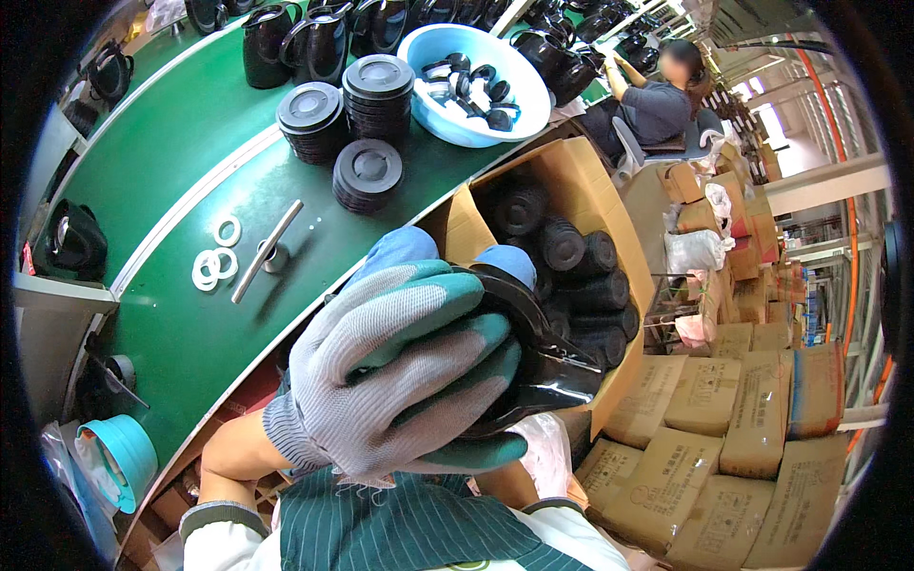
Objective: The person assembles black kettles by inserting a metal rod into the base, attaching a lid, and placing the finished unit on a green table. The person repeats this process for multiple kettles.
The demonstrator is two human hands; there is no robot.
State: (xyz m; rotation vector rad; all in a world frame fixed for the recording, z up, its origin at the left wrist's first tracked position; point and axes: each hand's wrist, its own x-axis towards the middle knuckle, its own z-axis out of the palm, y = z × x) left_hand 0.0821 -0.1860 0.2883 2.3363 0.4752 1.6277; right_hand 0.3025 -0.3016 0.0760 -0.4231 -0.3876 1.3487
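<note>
My left hand (400, 366), in a grey knit glove with green fingertips, is wrapped round a glossy black jug (552, 385) close before me. The glove covers much of the jug, so only its curved, shiny right side shows. My right forearm (511, 482) passes beneath the left glove; the right hand's fingers are mostly hidden behind the glove and the jug. Two patches of blue fabric (400, 246) stick out beyond the left glove; what they belong to I cannot tell.
Stacked black lids (368, 171) stand on the green bench (205, 328), near white rings (217, 257) and a metal T-bar (269, 249). A blue basin (519, 57) holds small parts. An open carton (624, 390) contains black lids. Black jugs (319, 46), cartons (666, 485) and a seated person (657, 107) are farther off.
</note>
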